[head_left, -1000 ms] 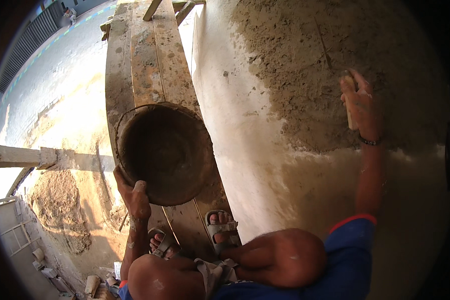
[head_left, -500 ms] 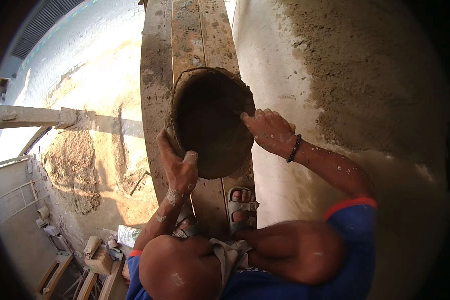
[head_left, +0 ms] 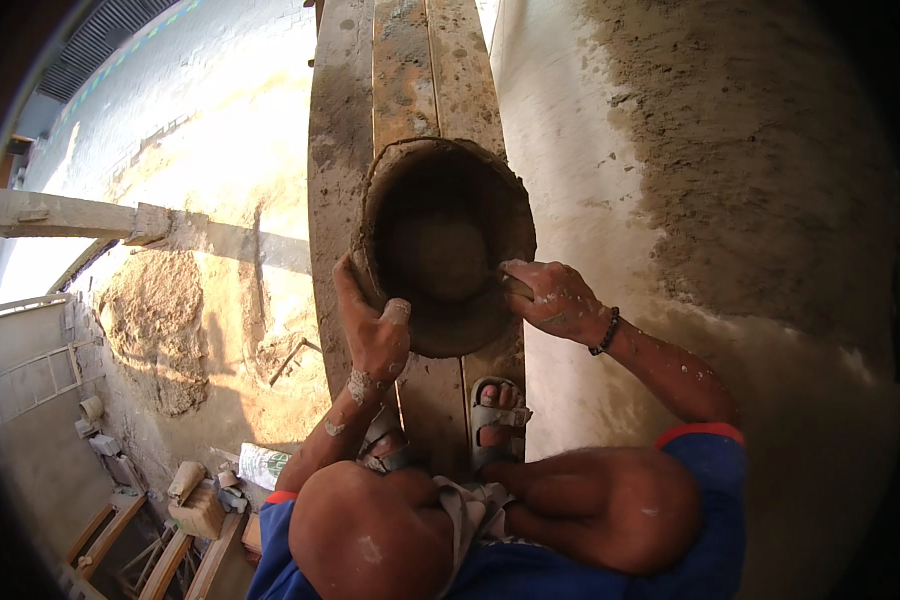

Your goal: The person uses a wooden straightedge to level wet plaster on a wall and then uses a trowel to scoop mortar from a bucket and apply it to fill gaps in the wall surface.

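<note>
A round, mortar-crusted bucket (head_left: 510, 205) stands on wooden planks in front of my feet, its dark inside facing up and a paler round patch at its bottom. My left hand (head_left: 375, 335) grips the near left side of the bucket, thumb toward the rim and fingers along the outer wall. At the right rim, my right hand (head_left: 562, 302) is closed, with its thumb and forefinger reaching just over the edge. Something narrow and brownish shows at those fingers, but the fist hides most of it. Dried mortar spots both hands and forearms.
The narrow planks (head_left: 342, 170) under me run forward as a raised walkway. Close on the right stands a wall (head_left: 730, 190), partly coated with darker, rough mortar. Down on the left are a sand heap (head_left: 155, 320), a wooden beam (head_left: 70, 215), a yellowish jerrycan (head_left: 198, 510) and a white sack (head_left: 262, 465).
My right hand has come nearer to me along the bucket's right rim. The left hand keeps its hold. More of the bucket's bottom shows now, and the whole view has shifted slightly.
</note>
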Available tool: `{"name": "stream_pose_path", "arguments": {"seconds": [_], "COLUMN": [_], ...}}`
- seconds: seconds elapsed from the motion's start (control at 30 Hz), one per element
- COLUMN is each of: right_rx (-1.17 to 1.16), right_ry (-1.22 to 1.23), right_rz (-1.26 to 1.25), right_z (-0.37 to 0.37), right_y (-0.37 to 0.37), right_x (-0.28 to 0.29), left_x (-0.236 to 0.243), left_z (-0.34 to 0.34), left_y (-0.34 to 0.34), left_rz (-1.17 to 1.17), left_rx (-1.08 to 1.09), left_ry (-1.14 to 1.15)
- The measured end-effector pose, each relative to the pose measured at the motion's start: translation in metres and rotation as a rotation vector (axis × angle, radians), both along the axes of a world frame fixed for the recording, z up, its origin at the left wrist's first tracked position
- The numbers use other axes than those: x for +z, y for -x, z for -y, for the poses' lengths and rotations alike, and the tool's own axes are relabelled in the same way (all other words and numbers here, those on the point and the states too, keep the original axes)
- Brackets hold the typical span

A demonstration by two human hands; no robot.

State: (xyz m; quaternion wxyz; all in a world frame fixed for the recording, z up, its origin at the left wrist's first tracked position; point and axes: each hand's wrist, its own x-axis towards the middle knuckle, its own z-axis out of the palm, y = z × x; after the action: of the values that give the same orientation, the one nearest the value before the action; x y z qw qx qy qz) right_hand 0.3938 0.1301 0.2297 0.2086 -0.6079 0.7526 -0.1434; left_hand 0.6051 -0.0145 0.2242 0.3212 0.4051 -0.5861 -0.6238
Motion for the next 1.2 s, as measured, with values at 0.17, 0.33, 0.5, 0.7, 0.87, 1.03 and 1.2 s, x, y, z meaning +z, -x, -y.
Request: {"name": "stream_pose_path", "arguments": {"seconds": [0.17, 0.33, 0.5, 0.7, 0.87, 1.03, 1.2], "right_rx": [-0.092, -0.138, -0.29, -0.903, -0.961, -0.681, -0.122], "right_ry": [0.01, 0.062, -0.024, 0.143, 0.439, 0.103, 0.046], "right_rz": [0.073, 0.261, 0.401, 0.443, -0.224, 0.063, -0.182], "right_z": [-0.004, 0.002, -0.008, -0.075, -0.131, -0.094, -0.034], "right_y": [0.012, 0.028, 0.058, 0.162, 0.187, 0.124, 0.043], "right_x": [0.028, 0.107, 0.152, 0.073, 0.183, 0.155, 0.11], "left_x": [-0.019, -0.008, 0.005, -0.004, 0.008, 0.0, 0.004], "left_z": [0.012, 0.015, 0.017, 0.019, 0.013, 0.012, -0.002], "left_y": [-0.007, 0.001, 0.0, -0.004, 0.008, 0.01, 0.008], "left_rz": [0.017, -0.075, -0.07, -0.089, -0.094, 0.059, 0.181], "left_rx": [-0.015, -0.012, -0.037, -0.032, -0.088, -0.022, -0.002], "left_ry": [0.051, 0.011, -0.021, -0.008, -0.012, 0.064, 0.103]}}
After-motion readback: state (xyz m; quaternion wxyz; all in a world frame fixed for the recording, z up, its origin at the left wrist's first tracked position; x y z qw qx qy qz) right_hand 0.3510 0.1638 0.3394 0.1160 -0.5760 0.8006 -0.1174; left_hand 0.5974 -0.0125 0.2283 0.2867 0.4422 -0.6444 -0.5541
